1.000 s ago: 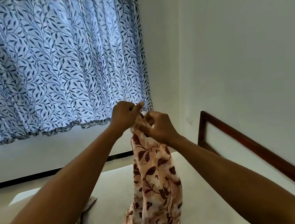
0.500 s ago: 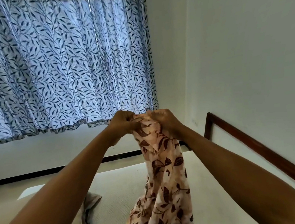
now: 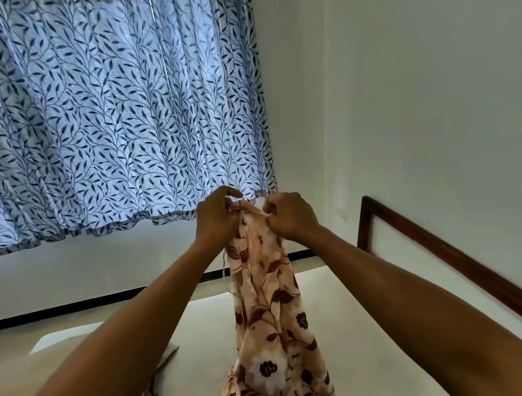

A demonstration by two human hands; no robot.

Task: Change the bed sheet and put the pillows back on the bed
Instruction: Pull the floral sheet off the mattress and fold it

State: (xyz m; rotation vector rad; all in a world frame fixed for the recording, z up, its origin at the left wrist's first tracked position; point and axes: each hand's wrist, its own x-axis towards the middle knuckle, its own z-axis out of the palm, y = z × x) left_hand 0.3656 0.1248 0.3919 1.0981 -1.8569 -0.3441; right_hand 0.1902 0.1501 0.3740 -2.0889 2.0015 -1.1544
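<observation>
At arm's length above the bed, both hands meet on the top edge of a peach floral bed sheet (image 3: 269, 327). Left hand (image 3: 218, 217): fingers curled, pinching a bunched fold of the fabric. Right hand (image 3: 291, 215): fingers curled round the same edge, just beside the left, knuckles toward the camera. The two hands are almost touching; a short span of cloth is drawn between them.

The sheet hangs straight down from the grip in a narrow gathered column, widening toward the bottom edge of the view, where it reaches the bare off-white mattress (image 3: 374, 321). A loose thread trails off its left side.

A crumpled grey cloth (image 3: 160, 378) lies on the mattress, lower left. A dark wooden bed frame (image 3: 438, 252) runs along the right, against a pale wall (image 3: 435, 80). A blue leaf-print curtain (image 3: 97, 118) hangs behind the hands.
</observation>
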